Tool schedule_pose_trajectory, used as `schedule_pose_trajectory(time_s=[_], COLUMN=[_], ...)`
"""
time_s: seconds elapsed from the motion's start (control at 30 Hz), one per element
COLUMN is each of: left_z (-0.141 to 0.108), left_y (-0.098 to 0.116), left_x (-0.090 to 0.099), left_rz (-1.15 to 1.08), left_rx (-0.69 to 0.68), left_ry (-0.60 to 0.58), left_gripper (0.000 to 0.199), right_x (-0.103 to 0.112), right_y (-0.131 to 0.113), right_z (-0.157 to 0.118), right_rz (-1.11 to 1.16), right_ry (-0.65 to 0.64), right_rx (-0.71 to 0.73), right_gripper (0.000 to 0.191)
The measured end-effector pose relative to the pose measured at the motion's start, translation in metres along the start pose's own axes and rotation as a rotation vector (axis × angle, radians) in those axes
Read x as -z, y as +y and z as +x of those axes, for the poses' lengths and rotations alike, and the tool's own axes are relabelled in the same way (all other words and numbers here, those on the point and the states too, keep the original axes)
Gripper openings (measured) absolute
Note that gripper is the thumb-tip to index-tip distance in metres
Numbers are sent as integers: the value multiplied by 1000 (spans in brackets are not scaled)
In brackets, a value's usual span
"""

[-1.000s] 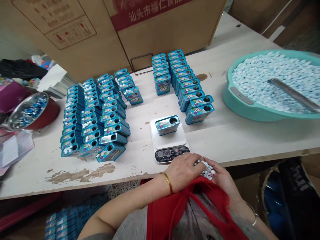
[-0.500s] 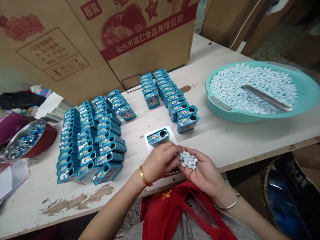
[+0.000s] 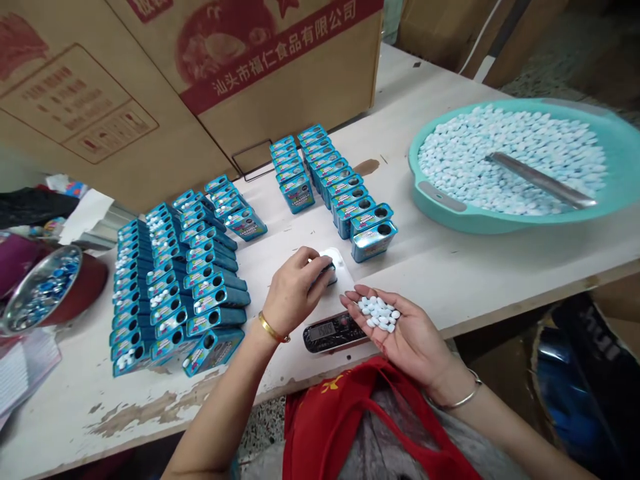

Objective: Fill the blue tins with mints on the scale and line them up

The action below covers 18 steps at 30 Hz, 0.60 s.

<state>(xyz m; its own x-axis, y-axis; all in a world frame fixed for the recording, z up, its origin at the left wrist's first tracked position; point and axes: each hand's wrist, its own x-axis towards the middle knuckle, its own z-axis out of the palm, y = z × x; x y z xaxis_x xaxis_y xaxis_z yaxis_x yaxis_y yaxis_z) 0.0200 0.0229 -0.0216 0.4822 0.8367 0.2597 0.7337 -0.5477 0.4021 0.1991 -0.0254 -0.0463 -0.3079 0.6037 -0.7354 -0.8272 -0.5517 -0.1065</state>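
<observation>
My left hand [image 3: 294,293] is closed over a blue candy tin [image 3: 330,275], gripping it from above and covering most of it. The tin is at the white platform of a small digital scale [image 3: 343,263]; whether it still rests there is hidden. The scale's black display panel [image 3: 330,333] faces me, its digits lit but hard to read. Palm up beside it, my right hand [image 3: 417,337] is cupped under a small pile of pale blue-white candies [image 3: 379,313].
Filled and open blue tins [image 3: 170,287] stand in rows at left, more tins [image 3: 335,177] behind the scale. A turquoise basin [image 3: 450,212] of candies with a metal scoop [image 3: 543,180] sits at right. A red-sided bowl [image 3: 90,283] is far left; a large carton [image 3: 280,100] stands behind.
My left hand has moved away from the candies in my right palm and taken hold of the tin on the scale. The scale's display is now uncovered.
</observation>
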Motion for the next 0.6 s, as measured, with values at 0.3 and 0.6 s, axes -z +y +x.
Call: schedule_pose_trajectory(time_s=[0.3,0.6], left_z=[-3,-30], left_y=[-8,58], left_x=[5,-34], left_rz=[129,-45], left_rx=[-36,-139], left_ry=[77,-159], left_gripper=[19,25], right_x=[8,37], right_y=[-1,-2], right_z=[-1,-1], right_rz=[0,33], right_ry=[20,24], right_rx=[7,-6], right_gripper=[25,25])
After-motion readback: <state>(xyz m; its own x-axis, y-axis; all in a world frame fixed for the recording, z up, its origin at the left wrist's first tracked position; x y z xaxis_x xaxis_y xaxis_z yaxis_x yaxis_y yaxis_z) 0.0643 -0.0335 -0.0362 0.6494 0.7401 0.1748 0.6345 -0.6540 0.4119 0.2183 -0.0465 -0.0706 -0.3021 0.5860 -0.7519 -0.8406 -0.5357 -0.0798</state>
